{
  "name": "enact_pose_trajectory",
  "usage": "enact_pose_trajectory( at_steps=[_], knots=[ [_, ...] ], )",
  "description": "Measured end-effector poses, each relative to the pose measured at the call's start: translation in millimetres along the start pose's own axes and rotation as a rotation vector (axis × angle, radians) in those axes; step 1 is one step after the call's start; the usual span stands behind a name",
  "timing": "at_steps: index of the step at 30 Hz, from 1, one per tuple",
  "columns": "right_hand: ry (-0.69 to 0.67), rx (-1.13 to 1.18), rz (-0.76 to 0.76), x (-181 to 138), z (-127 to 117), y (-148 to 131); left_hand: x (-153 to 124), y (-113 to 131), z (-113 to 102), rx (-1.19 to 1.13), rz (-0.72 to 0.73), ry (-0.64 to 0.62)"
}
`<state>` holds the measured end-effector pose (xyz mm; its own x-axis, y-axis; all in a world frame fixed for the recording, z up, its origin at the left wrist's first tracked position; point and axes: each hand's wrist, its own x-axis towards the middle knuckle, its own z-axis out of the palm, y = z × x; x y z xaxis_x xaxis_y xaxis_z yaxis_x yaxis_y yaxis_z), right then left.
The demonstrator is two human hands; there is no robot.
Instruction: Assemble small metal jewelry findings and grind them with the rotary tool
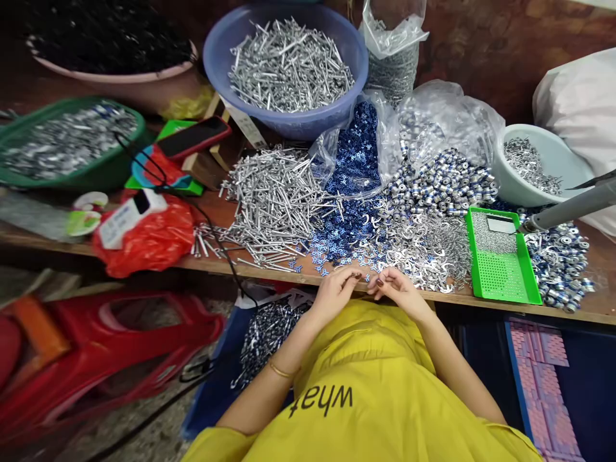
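My left hand (337, 290) and my right hand (395, 290) meet at the front edge of the wooden bench (158, 263), fingertips almost touching. Both hands are closed in a pinch on a small part that is too small to name. Just beyond them lie a heap of small blue plastic pieces (332, 240) and a spread of curved silver metal clips (423, 253). A pile of long silver pins (272, 202) sits to the left of these.
A blue basin of pins (289, 64), a green basin of metal parts (67, 141), a white bowl (534, 167), a green perforated tray (500, 260), blue-and-silver rollers (443, 183), a phone (192, 136) and a red bag (149, 237) crowd the bench. A red plastic stool (106, 353) lies at left.
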<state>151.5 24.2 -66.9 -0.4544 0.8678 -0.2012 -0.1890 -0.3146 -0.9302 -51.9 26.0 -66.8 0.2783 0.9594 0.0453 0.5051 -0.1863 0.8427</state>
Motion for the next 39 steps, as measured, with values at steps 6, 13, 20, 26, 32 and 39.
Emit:
enact_pose_trajectory(
  at_steps=[6,13,20,26,32,39],
  knots=[
    [0.155,-0.157,-0.213,30.3,17.9,10.5,6.6,-10.7,-12.8,0.048,0.087,0.158],
    [0.222,-0.217,-0.285,31.0,27.9,17.8,12.0,-19.4,-0.2,0.031,0.081,0.176],
    [0.703,-0.639,-0.522,-34.5,-57.5,-40.4,16.7,-29.0,10.8,0.226,0.191,0.304],
    [1.505,-1.078,-0.524,-117.7,-220.2,-84.0,16.9,-29.2,15.5,0.353,0.199,0.349],
    [1.411,-1.373,-0.231,-140.3,-292.3,-97.9,16.2,-27.5,17.5,0.427,0.200,0.341],
    [1.231,-1.203,-0.424,-107.6,-196.7,-85.9,13.0,-31.7,21.0,0.320,0.056,0.400]
  ],
)
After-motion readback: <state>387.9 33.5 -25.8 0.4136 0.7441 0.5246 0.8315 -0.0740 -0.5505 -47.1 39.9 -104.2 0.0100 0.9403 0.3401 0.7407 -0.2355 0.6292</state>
